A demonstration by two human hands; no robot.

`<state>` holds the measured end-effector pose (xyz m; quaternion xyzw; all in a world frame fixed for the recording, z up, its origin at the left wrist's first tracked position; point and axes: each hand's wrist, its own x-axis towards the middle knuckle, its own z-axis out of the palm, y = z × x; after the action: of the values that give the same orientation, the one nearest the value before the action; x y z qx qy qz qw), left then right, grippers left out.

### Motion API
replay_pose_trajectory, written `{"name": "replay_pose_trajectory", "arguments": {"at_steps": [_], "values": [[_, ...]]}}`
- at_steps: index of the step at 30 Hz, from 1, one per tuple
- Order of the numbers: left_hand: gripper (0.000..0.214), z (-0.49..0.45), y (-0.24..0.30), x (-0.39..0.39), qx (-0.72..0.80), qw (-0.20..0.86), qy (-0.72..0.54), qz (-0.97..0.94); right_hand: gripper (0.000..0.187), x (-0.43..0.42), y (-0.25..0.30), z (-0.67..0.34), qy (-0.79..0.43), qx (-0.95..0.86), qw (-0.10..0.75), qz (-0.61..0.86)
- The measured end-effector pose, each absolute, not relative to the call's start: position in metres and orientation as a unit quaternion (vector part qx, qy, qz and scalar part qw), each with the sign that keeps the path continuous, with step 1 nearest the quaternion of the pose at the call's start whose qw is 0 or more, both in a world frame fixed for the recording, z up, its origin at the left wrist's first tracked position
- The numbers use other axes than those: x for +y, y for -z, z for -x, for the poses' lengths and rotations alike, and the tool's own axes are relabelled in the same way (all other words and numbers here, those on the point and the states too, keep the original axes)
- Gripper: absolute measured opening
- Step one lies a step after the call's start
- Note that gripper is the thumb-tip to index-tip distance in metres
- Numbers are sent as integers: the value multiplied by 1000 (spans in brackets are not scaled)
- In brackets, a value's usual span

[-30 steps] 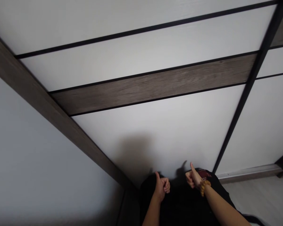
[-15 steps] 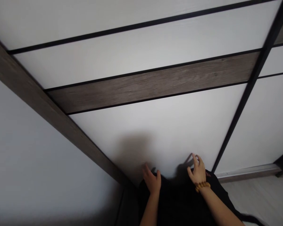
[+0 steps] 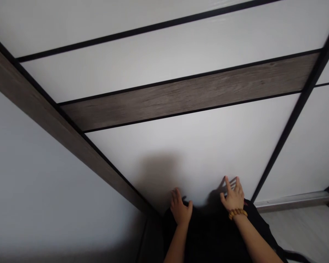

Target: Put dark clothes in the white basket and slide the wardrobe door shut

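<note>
My left hand [image 3: 181,210] and my right hand [image 3: 233,197] are both stretched out at the bottom of the view, fingers spread, holding nothing. They hover over or rest on a black mass [image 3: 208,237], perhaps a bag or clothing, that stands against a white sliding door panel [image 3: 197,153]. The fingertips of my right hand reach up in front of the white panel. A string of amber beads [image 3: 237,213] circles my right wrist. Whether the hands touch the panel I cannot tell.
The sliding door has white panels, a brown wood-grain band [image 3: 186,95] and thin black strips. A black vertical rail [image 3: 293,120] divides it from a second door on the right. A brown wooden frame post [image 3: 57,135] borders a plain grey wall [image 3: 30,197]. Pale floor [image 3: 304,230] lies lower right.
A second ago both hands were closed with thumbs up. They have since opened, fingers spread, and moved slightly up toward the white panel. The view has shifted a little.
</note>
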<state>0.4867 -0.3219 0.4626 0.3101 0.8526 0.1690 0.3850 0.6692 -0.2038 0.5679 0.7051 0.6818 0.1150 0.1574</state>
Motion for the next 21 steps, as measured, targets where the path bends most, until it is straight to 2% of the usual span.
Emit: {"name": "replay_pose_trajectory", "arguments": {"at_steps": [5,8,12,17,21], "values": [[86,-488,-454,-332,842,361,-189,-355,71,-219,-555,-657,-142,770,133,-608],[80,-488,-446,-339,849,249,-245,-395,77,-225,-547,-648,-102,803,157,-566],[71,-478,-436,-344,870,131,-286,-381,87,-227,-547,-638,-29,757,195,-622],[75,-464,-425,-350,878,129,-235,-396,85,-228,-553,-628,11,693,202,-692],[80,-459,-421,-356,857,157,-234,-431,83,-236,-543,-624,-39,688,181,-702]]}}
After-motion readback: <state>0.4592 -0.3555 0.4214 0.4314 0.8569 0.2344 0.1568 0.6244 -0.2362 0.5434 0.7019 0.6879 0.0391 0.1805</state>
